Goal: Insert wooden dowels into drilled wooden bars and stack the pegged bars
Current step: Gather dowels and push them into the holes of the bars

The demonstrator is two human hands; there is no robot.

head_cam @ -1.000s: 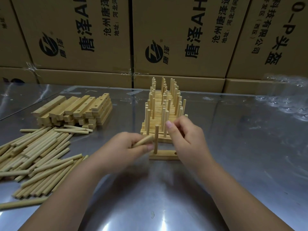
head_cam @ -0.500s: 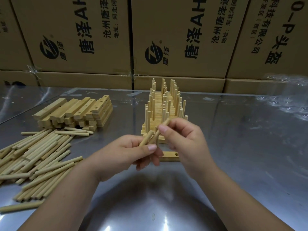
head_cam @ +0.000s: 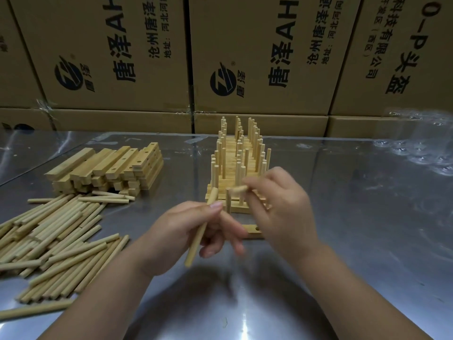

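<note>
Wooden dowel [head_cam: 239, 188] pinched in right hand [head_cam: 282, 207] by unheld bar [head_cam: 252, 231], left hand [head_cam: 181, 231] grips spare dowel [head_cam: 198, 240]; tilted entry may skid bar

The pale tan round wooden dowel [head_cam: 195, 244] in the left grip [head_cam: 176, 231] matches the heap of loose dowels [head_cam: 61, 231] to its left. Beyond that heap, light honey drilled wooden bars [head_cam: 105, 165] show dark holes. The shiny grey metal surface [head_cam: 355, 241] bears pale streaks. Beyond the grip, brown cardboard boxes [head_cam: 232, 33] carry black print and a round striped logo [head_cam: 223, 79].
</note>
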